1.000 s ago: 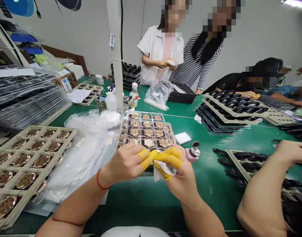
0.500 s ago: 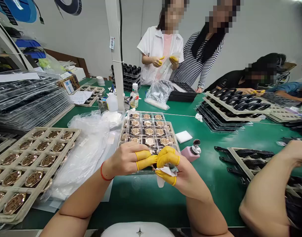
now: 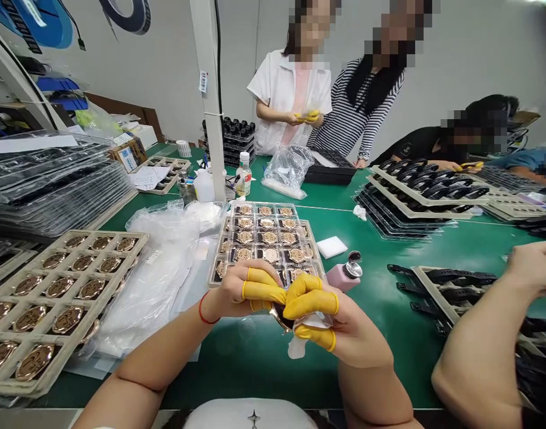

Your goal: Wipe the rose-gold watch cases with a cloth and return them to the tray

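Both my hands meet in front of the clear tray, with yellow finger cots on several fingers. My left hand [image 3: 248,290] is closed on a rose-gold watch case [image 3: 281,318] with a dark face, partly hidden by the fingers. Pressed against the same watch case, my right hand [image 3: 333,313] is also closed and pinches a white wipe [image 3: 297,347] that hangs below its fingers. Just beyond them stands a clear plastic tray [image 3: 255,243] with rose-gold watch cases in its compartments, on top of another tray.
At left lies a beige tray [image 3: 141,243] of watch cases beside plastic bags [image 3: 154,274]. A pink pump bottle [image 3: 343,275] and white sponge [image 3: 331,247] stand right of the clear tray. A neighbour's arm [image 3: 482,333] reaches in at right, near a tray of black straps [image 3: 460,277].
My hands have come slightly nearer and lower, with the watch case now showing more between them. Across the table, the white-shirted person's hands have moved together and lower.
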A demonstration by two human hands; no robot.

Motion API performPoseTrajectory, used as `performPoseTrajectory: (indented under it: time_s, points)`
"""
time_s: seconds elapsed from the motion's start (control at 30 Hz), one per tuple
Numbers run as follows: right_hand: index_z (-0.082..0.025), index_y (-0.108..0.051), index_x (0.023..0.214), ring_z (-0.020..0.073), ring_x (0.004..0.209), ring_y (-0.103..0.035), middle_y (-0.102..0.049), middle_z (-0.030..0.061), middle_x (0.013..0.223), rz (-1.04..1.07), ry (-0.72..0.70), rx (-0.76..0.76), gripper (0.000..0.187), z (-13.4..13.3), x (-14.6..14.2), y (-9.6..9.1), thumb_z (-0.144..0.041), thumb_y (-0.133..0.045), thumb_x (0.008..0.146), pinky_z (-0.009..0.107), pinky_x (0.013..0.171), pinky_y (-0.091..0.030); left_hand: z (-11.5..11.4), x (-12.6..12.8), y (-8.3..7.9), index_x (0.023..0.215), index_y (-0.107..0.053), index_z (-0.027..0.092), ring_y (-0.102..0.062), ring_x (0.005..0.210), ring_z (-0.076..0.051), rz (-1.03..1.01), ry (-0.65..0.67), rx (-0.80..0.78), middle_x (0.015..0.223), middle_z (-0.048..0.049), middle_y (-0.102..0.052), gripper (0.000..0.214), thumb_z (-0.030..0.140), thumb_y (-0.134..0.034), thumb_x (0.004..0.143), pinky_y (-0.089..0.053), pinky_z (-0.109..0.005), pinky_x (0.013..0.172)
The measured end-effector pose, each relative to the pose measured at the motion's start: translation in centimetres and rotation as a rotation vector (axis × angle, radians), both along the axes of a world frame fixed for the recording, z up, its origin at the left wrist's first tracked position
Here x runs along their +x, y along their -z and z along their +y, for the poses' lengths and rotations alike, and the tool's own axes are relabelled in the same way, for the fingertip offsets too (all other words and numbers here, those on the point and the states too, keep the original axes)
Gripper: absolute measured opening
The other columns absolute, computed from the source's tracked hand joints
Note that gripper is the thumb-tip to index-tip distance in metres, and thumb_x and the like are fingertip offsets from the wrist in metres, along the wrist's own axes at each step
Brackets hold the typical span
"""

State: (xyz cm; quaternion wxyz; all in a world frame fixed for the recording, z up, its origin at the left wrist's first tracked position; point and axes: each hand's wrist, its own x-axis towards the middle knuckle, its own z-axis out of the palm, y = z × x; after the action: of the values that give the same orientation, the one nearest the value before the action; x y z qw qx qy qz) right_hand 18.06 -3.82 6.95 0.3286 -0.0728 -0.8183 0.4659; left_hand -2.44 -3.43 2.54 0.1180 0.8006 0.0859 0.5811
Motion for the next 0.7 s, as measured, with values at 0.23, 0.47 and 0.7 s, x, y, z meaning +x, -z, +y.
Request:
performPoseTrajectory:
  time_s: [0.23,0.47,0.7]
  points:
    - [-0.037,-0.06,0.12,0.0195,0.091,-0.057,-0.063,0.003,0.097,0.144,0.574,0.173,0.041,0.9,-2.5,2.7,-0.014,-0.058,0.087,0.032,0.081,-0.047,-1.3,2.6,1.6,0.1,-0.062,0.018,-0.063,0.066,-0.014,-0.301,-0.252,-0.594,0.083,-0.0052,-0.068,0.016,0.027,-0.06,0.087,-0.053,-0.024,0.06]
    - [-0.029,-0.07,0.101,0.0184,0.078,-0.06,-0.065,0.0033,0.087,0.359,0.581,-0.178,0.022,2.6,-5.8,4.9,-0.036,-0.052,0.091,0.034,0.079,-0.05,-0.9,1.5,0.9,0.092,-0.061,0.017,-0.055,0.062,-0.012,-0.001,-0.55,-0.394,0.075,-0.0026,-0.063,0.009,0.019,-0.055,0.086,-0.047,-0.023,0.059]
    - [-0.025,-0.066,0.097,0.0194,0.086,-0.056,-0.06,0.0037,0.093,0.415,0.674,-0.207,0.022,1.8,-5.6,5.3,-0.042,-0.057,0.087,0.033,0.08,-0.046,-0.5,1.9,1.1,0.091,-0.059,0.018,-0.058,0.062,-0.012,-0.03,-0.421,-0.347,0.073,-0.0019,-0.063,0.006,0.019,-0.054,0.088,-0.047,-0.022,0.059]
